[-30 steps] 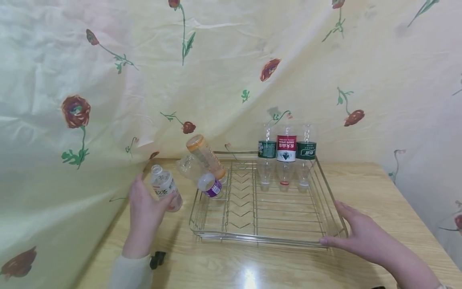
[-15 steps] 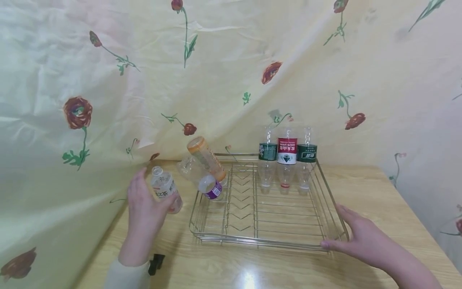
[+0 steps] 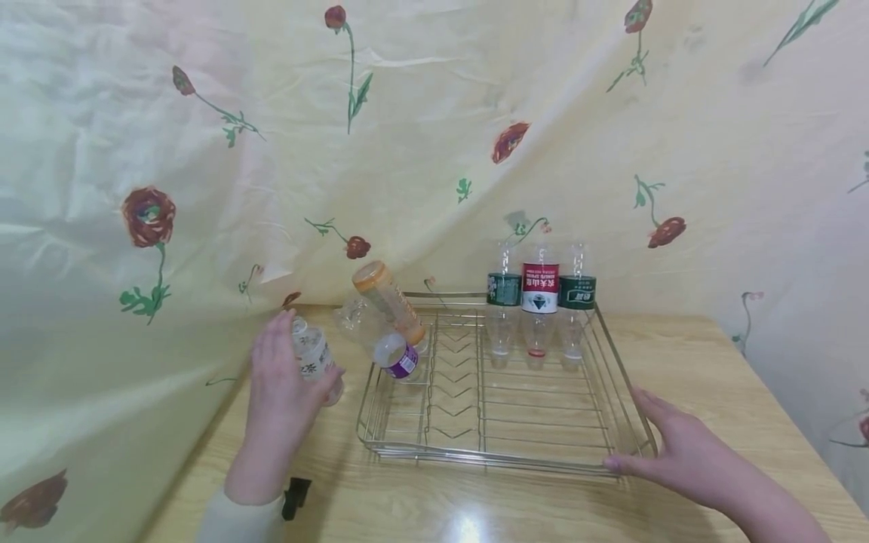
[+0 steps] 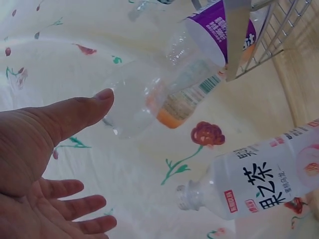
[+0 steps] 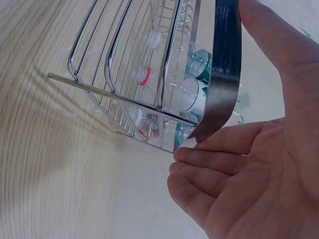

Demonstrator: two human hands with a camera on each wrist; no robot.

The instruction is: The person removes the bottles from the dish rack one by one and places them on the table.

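Observation:
A capless bottle (image 3: 314, 353) with a white label and dark characters stands on the table left of the rack. My left hand (image 3: 285, 369) is beside it, fingers extended. In the left wrist view, a gap separates this hand from the bottle (image 4: 259, 179). My right hand (image 3: 679, 445) holds the front right corner of the wire dish rack (image 3: 498, 450), thumb at the front rim and fingers along the side. The right wrist view has its metal band (image 5: 227, 64) between thumb and index finger.
Three inverted bottles stand at the rack's back right: one red-labelled (image 3: 539, 286), two green-labelled (image 3: 504, 289). An orange bottle (image 3: 390, 298) and a purple-labelled bottle (image 3: 400, 362) lean outward at its back left. Floral cloth (image 3: 421, 151) hangs behind the table (image 3: 380, 505).
My left hand has shifted slightly right, now covering more of the white-labelled bottle in the head view. The right hand keeps its place on the rack corner.

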